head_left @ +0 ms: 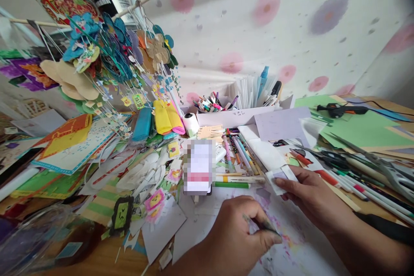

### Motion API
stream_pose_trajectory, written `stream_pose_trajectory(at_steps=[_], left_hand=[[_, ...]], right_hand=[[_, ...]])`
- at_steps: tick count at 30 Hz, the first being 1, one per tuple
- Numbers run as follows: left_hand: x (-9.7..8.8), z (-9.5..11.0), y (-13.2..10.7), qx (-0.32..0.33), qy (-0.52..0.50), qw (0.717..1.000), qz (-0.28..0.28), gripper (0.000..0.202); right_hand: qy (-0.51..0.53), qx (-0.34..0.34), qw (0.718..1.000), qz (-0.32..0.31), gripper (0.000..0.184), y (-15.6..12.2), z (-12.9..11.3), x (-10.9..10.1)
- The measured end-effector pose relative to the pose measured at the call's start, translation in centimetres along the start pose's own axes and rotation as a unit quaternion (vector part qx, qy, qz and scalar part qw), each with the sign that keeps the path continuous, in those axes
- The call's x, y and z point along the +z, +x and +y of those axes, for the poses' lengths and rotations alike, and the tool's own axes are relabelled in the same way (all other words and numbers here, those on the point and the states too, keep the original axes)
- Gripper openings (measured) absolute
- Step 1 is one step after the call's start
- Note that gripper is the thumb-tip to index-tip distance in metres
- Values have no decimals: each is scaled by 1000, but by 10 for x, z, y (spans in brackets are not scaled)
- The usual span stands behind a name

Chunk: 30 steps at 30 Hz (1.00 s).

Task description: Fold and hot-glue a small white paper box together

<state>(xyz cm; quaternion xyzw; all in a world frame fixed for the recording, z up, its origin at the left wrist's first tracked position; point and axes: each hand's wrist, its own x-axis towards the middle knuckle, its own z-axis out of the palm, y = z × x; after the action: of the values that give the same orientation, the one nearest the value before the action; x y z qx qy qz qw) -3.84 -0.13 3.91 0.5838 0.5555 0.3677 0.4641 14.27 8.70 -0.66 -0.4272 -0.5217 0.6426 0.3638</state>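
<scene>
Gripping a thin tool (pixel 261 224), left hand (pixel 236 237); right hand (pixel 310 198) beside it, fingers pinched on a paper scrap (pixel 281 177).

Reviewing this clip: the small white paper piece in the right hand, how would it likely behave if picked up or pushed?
The paper piece looks thin and folded, so probably very light and floppy, bending under the right hand. Lying flat on the smooth white sheet, it would likely slide rather than roll. Loose scraps nearby suggest it creases or tears easily.
</scene>
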Motion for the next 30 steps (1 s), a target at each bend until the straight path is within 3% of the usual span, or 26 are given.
stream_pose_trajectory(at_steps=[13,22,30], left_hand=[[-2,-2,1,-23,4,1000,-17,17],[-7,-2,1,42,-35,998,-27,21],[-4,0,-2,-19,-88,993,-80,24]], right_hand=[[-9,-7,1000,2,28,1,1,0],[-11,-6,1000,-1,28,0,0,2],[-40,-8,999,-4,30,-1,-2,2]])
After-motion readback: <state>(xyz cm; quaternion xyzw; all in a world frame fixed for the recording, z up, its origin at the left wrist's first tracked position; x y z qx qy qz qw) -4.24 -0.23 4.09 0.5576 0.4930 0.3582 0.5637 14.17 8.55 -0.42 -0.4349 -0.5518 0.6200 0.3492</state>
